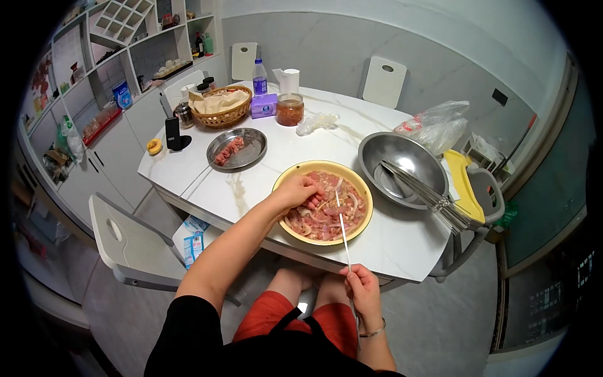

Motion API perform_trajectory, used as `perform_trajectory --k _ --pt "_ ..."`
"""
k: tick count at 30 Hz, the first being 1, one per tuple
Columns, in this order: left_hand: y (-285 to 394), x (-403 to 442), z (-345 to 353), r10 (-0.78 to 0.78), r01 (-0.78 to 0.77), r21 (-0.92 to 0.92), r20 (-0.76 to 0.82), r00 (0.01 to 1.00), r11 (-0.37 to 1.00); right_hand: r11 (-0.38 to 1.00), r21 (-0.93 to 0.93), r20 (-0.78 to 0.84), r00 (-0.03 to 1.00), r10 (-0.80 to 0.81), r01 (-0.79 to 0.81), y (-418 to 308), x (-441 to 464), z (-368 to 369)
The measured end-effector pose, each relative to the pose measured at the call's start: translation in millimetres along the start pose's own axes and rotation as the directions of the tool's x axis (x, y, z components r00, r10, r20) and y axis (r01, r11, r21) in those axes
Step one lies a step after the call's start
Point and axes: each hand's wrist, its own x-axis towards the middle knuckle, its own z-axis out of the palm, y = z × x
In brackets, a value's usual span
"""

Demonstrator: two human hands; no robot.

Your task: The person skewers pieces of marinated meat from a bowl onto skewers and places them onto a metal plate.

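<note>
A yellow-rimmed bowl [281, 227] near the table's front edge holds raw sliced meat [320, 231] mixed with onion strips. Inside it, my left hand [300, 191] has its fingers curled closed on some of the meat at the left side. My right hand [363, 289], below the table edge, grips the lower end of a long flat metal skewer [345, 235]. The skewer slants up across the bowl, its tip over the meat; whether any meat is threaded on it I cannot tell. Left of the bowl, a round metal plate [254, 151] carries meat-loaded skewers [229, 151].
A large steel basin [377, 147] stands right of the bowl, with several bare skewers [427, 195] across its rim. Behind are a wicker basket [223, 117], a jar [290, 110], a bottle [259, 78] and plastic bags [440, 125]. A chair [125, 239] stands at left.
</note>
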Motion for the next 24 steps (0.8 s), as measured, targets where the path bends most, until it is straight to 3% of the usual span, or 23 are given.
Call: perform_trajectory --k 2,3,4,5,6,7,9,11,13,15,16,17,18,19,20,21,23,24 --pt "0 -1 3 0.180 -0.182 0.251 0.031 0.983 0.951 1.000 0.009 -0.025 1.000 0.000 0.000 -2 1 -1" --pt "0 -2 6 0.178 -0.181 0.249 0.035 0.983 0.951 1.000 0.016 -0.035 0.999 -0.010 0.011 -2 0 -3" --pt "8 -11 12 0.365 -0.385 0.476 0.138 0.921 0.791 1.000 0.023 -0.045 0.999 -0.021 0.022 -3 0 -4" --pt "13 -16 16 0.501 -0.549 0.641 0.282 0.818 0.536 0.999 0.023 -0.051 0.999 -0.020 0.022 -4 -1 -5" --pt "8 -10 19 0.544 -0.604 0.692 0.353 0.761 0.396 0.999 0.031 -0.055 0.998 -0.016 0.018 -6 -2 -5" --pt "7 -10 26 0.543 -0.606 0.689 0.356 0.760 0.397 0.999 0.039 -0.056 0.998 -0.012 0.014 -7 -3 -6" --pt "7 -12 41 0.468 -0.429 0.879 0.295 0.833 0.210 0.999 0.037 -0.054 0.998 -0.011 0.013 -7 -3 -7" --pt "4 -7 42 0.476 -0.431 0.880 0.296 0.828 0.202 0.999 0.037 -0.051 0.999 -0.011 0.013 -7 -3 -8" --pt "6 -2 38 0.484 -0.344 0.904 0.190 0.854 0.254 0.999 0.020 -0.054 0.998 -0.025 0.026 -8 -4 -8" --pt "8 -5 24 0.470 -0.385 0.724 0.095 0.877 0.572 0.999 0.026 -0.055 0.998 -0.020 0.021 -7 -4 -10" --pt "10 -1 16 0.285 -0.275 0.601 0.082 0.955 0.750 0.999 0.028 -0.054 0.998 -0.014 0.015 -6 -4 -10" --pt "8 -1 11 0.284 -0.272 0.606 0.079 0.955 0.747 0.999 0.034 -0.050 0.999 -0.015 0.017 -7 -4 -10" --pt "7 -2 4 0.201 -0.195 0.363 0.023 0.979 0.911 1.000 0.031 -0.035 0.999 0.007 -0.006 -8 -4 -8" --pt "9 -5 -2 0.105 -0.104 0.084 -0.008 0.994 0.991 0.999 0.027 -0.019 0.999 0.029 -0.028 -9 -3 -6" --pt "4 -2 -10 0.071 -0.070 -0.044 0.020 0.997 0.997 0.999 0.030 -0.010 1.000 0.024 -0.023 -7 -2 -5" --pt "2 -2 -13 0.075 -0.075 -0.039 0.013 0.997 0.996 0.999 0.032 0.027 1.000 0.017 -0.017 -3 0 -4" --pt "3 -10 -13 0.040 -0.039 -0.284 -0.004 0.999 0.958 0.999 0.036 0.067 0.998 0.006 -0.009 1 4 0" --pt "2 -11 -13 0.042 -0.042 -0.281 -0.005 0.999 0.959 0.999 0.027 0.077 0.997 0.024 -0.026 2 5 3"
